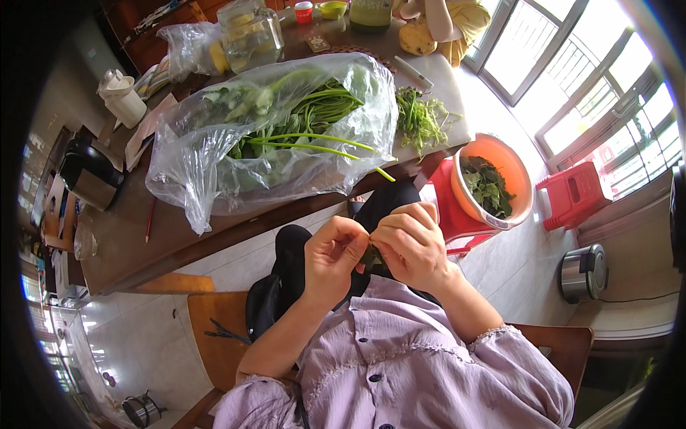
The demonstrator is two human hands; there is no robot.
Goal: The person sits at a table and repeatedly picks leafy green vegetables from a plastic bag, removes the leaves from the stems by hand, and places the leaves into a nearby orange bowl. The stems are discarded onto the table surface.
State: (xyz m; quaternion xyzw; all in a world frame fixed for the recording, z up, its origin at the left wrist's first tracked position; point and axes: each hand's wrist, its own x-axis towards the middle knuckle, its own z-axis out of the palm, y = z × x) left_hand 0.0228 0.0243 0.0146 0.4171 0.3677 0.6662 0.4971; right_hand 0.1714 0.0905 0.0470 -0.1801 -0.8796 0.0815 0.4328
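My left hand [336,257] and my right hand [410,244] meet over my lap, fingertips pinched together on a small piece of greenery [373,257], mostly hidden by the fingers. Beyond them on the dark table lies a clear plastic bag [193,177] of leafy green stems [327,107], with a few long stalks sticking out towards me. Right of the bag is a pile of thin green trimmings [420,120]. An orange basin [493,153] holding torn green leaves [486,187] stands on a red plastic stool [445,198] to my right.
On the table [118,252] stand a glass pitcher [252,40], a white jug [122,99], a black and silver appliance [91,169] and a red pencil [150,220]. Another person's arm [438,21] is at the far right corner. A second red stool [576,193] and a metal bin [583,273] stand right.
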